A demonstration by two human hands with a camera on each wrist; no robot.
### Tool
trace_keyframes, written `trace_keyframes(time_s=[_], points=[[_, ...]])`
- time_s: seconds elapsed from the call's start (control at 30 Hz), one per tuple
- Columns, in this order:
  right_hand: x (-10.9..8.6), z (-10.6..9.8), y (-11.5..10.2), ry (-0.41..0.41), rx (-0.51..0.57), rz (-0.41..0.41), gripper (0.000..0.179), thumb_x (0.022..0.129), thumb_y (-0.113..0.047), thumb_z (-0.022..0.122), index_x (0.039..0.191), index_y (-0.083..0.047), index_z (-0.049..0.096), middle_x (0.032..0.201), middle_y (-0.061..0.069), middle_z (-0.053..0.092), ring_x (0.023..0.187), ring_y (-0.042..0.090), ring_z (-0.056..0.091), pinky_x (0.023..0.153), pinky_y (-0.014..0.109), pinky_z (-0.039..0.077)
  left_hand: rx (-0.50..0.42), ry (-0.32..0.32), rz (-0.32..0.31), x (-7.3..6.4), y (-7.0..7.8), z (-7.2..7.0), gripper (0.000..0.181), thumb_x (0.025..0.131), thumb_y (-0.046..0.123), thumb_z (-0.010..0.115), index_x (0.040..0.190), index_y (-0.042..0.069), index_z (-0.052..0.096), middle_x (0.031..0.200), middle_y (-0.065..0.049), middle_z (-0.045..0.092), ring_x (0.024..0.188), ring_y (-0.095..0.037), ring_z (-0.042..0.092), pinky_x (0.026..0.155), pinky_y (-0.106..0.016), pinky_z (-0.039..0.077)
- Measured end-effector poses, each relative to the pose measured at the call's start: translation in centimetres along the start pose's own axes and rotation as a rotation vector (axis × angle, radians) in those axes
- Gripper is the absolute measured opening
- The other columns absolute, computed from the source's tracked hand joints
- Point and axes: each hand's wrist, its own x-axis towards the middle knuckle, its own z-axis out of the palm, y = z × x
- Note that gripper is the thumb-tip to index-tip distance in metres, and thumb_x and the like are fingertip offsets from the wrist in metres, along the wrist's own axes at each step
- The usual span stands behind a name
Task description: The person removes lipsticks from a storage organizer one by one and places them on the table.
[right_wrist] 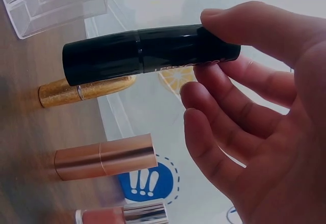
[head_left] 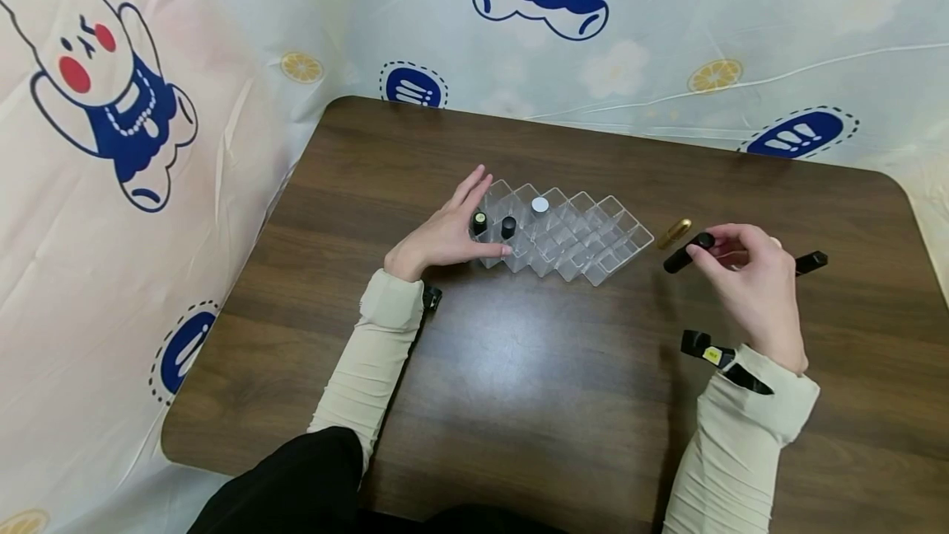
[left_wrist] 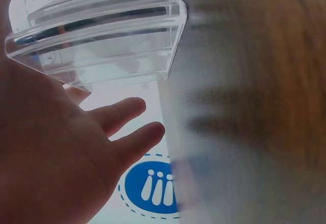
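My right hand pinches a black lipstick tube at one end between thumb and fingertips, above the table. In the head view, the tube slants in front of the fingers. My left hand rests at the left end of a clear lipstick organizer; its thumb lies along the front edge and its fingers extend straight past the back. Two dark-capped tubes and a white-topped one stand in the organizer's left compartments. The left wrist view shows the organizer's clear side above the outstretched fingers.
A gold tube stands right of the organizer. In the right wrist view, a rose-gold tube and a pink tube with a silver cap stand in line with it. A black item shows past the right hand. Patterned cloth borders the table.
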Motion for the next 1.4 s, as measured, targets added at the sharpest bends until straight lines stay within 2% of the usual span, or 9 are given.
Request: trace_keyframes(time_s=[0.17, 0.37, 0.57, 0.8, 0.97, 1.2, 1.4], points=[[0.0, 0.0, 0.2, -0.035, 0.0, 0.004, 0.035, 0.089, -0.034, 0.068, 0.11, -0.006, 0.065, 0.094, 0.007, 0.062, 0.089, 0.002, 0.047, 0.072, 0.016, 0.036, 0.0, 0.001, 0.007, 0.0, 0.0, 0.0, 0.115, 0.074, 0.065, 0.071, 0.157, 0.025, 0.003, 0.159, 0.022, -0.015, 0.15, -0.021, 0.016, 0.114, -0.051, 0.03], [0.0, 0.0, 0.5, -0.069, -0.019, 0.0, 0.035, 0.09, -0.034, 0.067, 0.111, -0.007, 0.064, 0.098, 0.008, 0.063, 0.08, -0.006, 0.049, 0.068, 0.004, 0.038, 0.004, 0.006, 0.01, 0.1, -0.1, 0.0, 0.116, 0.073, 0.066, 0.071, 0.157, 0.022, 0.004, 0.162, 0.015, -0.013, 0.15, -0.022, 0.016, 0.113, -0.051, 0.031], [0.2, 0.1, 0.8, -0.088, -0.026, -0.022, 0.032, 0.09, -0.03, 0.068, 0.109, -0.005, 0.065, 0.097, 0.01, 0.064, 0.077, -0.012, 0.048, 0.069, 0.001, 0.037, 0.011, 0.003, 0.007, 0.1, -0.1, 0.0, 0.116, 0.073, 0.065, 0.071, 0.157, 0.026, 0.002, 0.163, 0.012, -0.012, 0.15, -0.021, 0.015, 0.114, -0.05, 0.031], [0.4, 0.2, 1.3, -0.116, -0.042, -0.038, 0.032, 0.089, -0.027, 0.069, 0.11, -0.003, 0.065, 0.098, 0.013, 0.064, 0.077, -0.014, 0.047, 0.069, 0.003, 0.038, 0.006, 0.006, 0.01, 0.2, -0.2, 0.1, 0.116, 0.073, 0.064, 0.072, 0.157, 0.024, 0.003, 0.162, 0.013, -0.012, 0.15, -0.021, 0.015, 0.114, -0.05, 0.031], [0.4, 0.2, 1.6, -0.136, -0.057, -0.042, 0.032, 0.089, -0.026, 0.069, 0.11, -0.003, 0.065, 0.098, 0.013, 0.064, 0.076, -0.012, 0.047, 0.068, 0.005, 0.038, 0.012, 0.005, 0.006, 0.2, -0.1, 0.1, 0.115, 0.074, 0.065, 0.072, 0.157, 0.026, 0.002, 0.161, 0.018, -0.015, 0.15, -0.02, 0.015, 0.114, -0.049, 0.03], [0.5, 0.3, 1.7, -0.144, -0.062, -0.042, 0.03, 0.09, -0.027, 0.069, 0.11, -0.004, 0.065, 0.097, 0.011, 0.063, 0.076, -0.009, 0.049, 0.066, 0.005, 0.038, 0.018, 0.007, 0.007, 0.2, -0.1, 0.0, 0.115, 0.074, 0.064, 0.072, 0.157, 0.026, 0.002, 0.163, 0.011, -0.011, 0.15, -0.021, 0.015, 0.114, -0.049, 0.03], [0.5, 0.2, 1.8, -0.161, -0.058, -0.039, 0.031, 0.089, -0.027, 0.069, 0.111, -0.004, 0.065, 0.098, 0.012, 0.065, 0.076, -0.012, 0.049, 0.065, 0.005, 0.038, 0.012, 0.005, 0.003, 0.1, 0.0, 0.0, 0.114, 0.074, 0.064, 0.072, 0.157, 0.026, 0.003, 0.163, 0.012, -0.011, 0.15, -0.021, 0.015, 0.114, -0.05, 0.03]])
